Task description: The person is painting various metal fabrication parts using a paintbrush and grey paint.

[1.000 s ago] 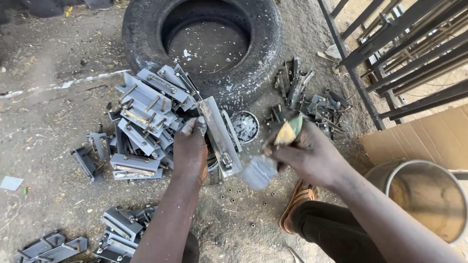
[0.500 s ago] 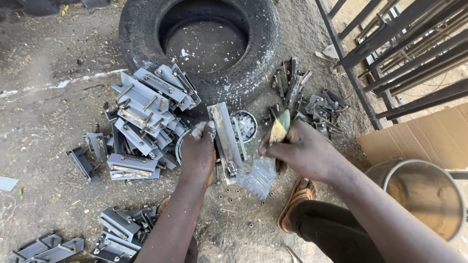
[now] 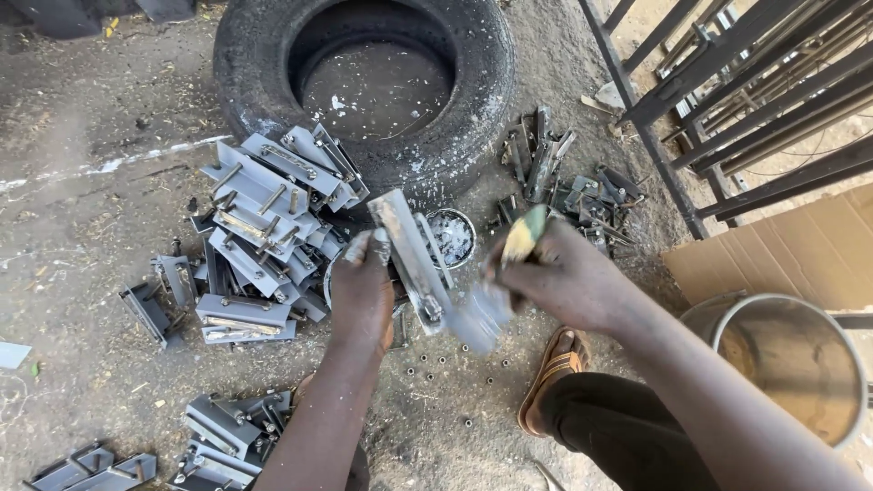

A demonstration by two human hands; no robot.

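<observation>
Below tyre (image 3: pixel 364 82), L hand (image 3: pixel 361 295) grips metal bracket (image 3: pixel 409 259), R hand (image 3: pixel 564 282) grips paintbrush (image 3: pixel 496 300).

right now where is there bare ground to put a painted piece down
Bare dirt lies left of the stacked grey painted metal brackets, and inside the black rubber tyre. It is crowded around the left hand, the small paint tin and the unpainted dark metal parts.
</observation>
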